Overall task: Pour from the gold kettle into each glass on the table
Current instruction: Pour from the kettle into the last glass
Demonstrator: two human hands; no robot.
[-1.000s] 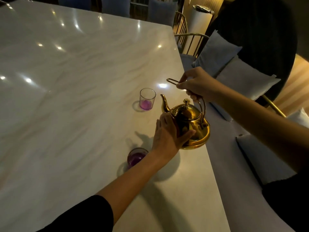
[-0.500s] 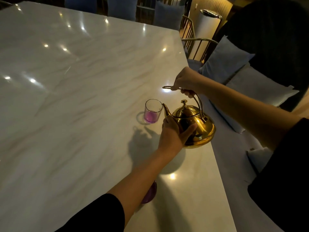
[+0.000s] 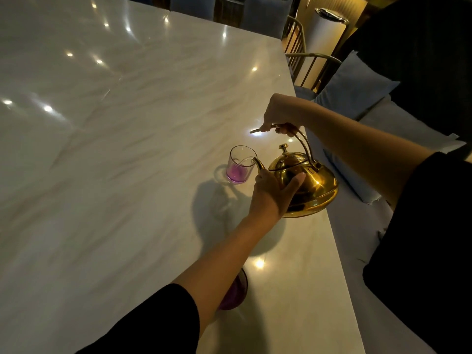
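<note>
The gold kettle [image 3: 311, 185] is lifted above the white marble table [image 3: 115, 162] near its right edge, tilted to the left. My right hand [image 3: 279, 114] grips its arched handle from above. My left hand [image 3: 272, 194] cups the kettle's body just behind the spout. The spout tip sits at the rim of a clear glass [image 3: 240, 164] holding a little purple liquid. A second glass [image 3: 233, 293] with purple liquid stands nearer to me, mostly hidden under my left forearm.
The table's right edge runs just under the kettle. Beyond it is a bench with grey-blue cushions [image 3: 355, 85]. A metal-framed chair [image 3: 304, 60] and a white cylinder [image 3: 324, 34] stand at the far right corner.
The kettle has moved left toward the far glass and tipped, so its spout now reaches the rim. Both hands kept their hold. The near glass has slipped under my left forearm.
</note>
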